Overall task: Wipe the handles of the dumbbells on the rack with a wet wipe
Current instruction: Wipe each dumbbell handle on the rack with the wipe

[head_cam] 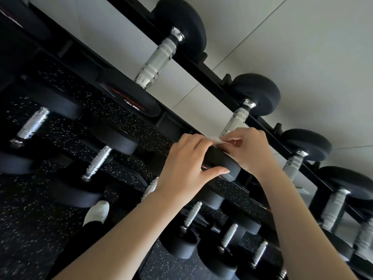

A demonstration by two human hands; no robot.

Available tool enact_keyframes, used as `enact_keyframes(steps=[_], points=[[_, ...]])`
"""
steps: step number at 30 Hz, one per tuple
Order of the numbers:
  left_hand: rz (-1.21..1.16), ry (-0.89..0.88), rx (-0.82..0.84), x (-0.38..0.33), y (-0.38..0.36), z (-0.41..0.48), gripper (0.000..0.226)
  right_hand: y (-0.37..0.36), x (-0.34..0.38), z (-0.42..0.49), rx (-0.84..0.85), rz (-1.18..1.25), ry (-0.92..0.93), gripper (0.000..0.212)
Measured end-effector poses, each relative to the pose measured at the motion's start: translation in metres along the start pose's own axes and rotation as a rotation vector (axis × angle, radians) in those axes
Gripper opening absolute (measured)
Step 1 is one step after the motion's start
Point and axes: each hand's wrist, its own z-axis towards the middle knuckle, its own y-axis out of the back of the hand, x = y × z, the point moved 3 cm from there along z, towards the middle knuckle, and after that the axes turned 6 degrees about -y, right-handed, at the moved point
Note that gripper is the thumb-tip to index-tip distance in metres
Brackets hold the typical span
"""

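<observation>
Wet wipe (218, 140), white, crumpled, pinched in right hand (250, 150); left hand (181, 164) grips dumbbell (224, 161).

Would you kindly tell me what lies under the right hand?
The right hand pinches a white wet wipe there; the near end of the handle is covered, so contact cannot be seen. The left hand grips the dumbbell head.
</observation>
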Motion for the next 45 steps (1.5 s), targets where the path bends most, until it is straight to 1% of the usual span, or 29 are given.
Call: enact_keyframes(steps=[4, 8, 11, 16, 18, 21, 25, 29, 31, 34, 36, 40, 45], points=[[0.044, 0.001, -0.006, 0.001, -0.002, 0.0, 0.058, -0.004, -0.002, -0.003, -0.095, 0.067, 0.03, 0.008], [0.063, -0.024, -0.054, 0.001, -0.003, -0.001, 0.059, -0.002, 0.005, 0.009, -0.129, 0.003, 0.05, 0.014], [0.063, -0.041, -0.068, 0.001, -0.003, 0.0, 0.06, 0.009, 0.01, 0.028, -0.12, -0.102, 0.02, 0.021], [0.05, -0.032, -0.076, 0.002, -0.003, 0.001, 0.061, 0.02, 0.019, 0.054, -0.09, -0.38, -0.045, 0.021], [0.051, -0.032, -0.079, 0.002, -0.003, 0.0, 0.062, 0.023, 0.023, 0.061, -0.08, -0.475, -0.043, 0.022], [0.059, -0.032, -0.084, 0.002, -0.003, 0.0, 0.062, 0.029, 0.025, 0.068, -0.126, -0.558, -0.035, 0.022], [0.083, -0.038, -0.102, 0.003, -0.004, 0.0, 0.062, 0.032, 0.018, 0.066, -0.255, -0.518, -0.069, 0.024], [0.083, -0.04, -0.117, 0.003, -0.004, 0.0, 0.062, 0.027, 0.011, 0.066, -0.28, -0.391, -0.092, 0.024], [0.074, -0.045, -0.116, 0.004, -0.004, 0.0, 0.062, 0.027, 0.013, 0.068, -0.221, -0.378, -0.095, 0.025], [0.074, -0.041, -0.105, 0.004, -0.005, 0.001, 0.063, 0.021, 0.018, 0.066, -0.032, -0.407, -0.081, 0.028], [0.081, -0.038, -0.105, 0.004, -0.005, 0.001, 0.063, 0.015, 0.021, 0.061, 0.053, -0.4, -0.071, 0.026], [0.072, -0.036, -0.105, 0.004, -0.005, 0.001, 0.064, 0.003, 0.022, 0.048, 0.159, -0.401, -0.032, 0.019], [0.056, -0.035, -0.094, 0.005, -0.005, 0.0, 0.062, -0.004, 0.024, 0.03, 0.235, -0.337, -0.008, 0.012]])
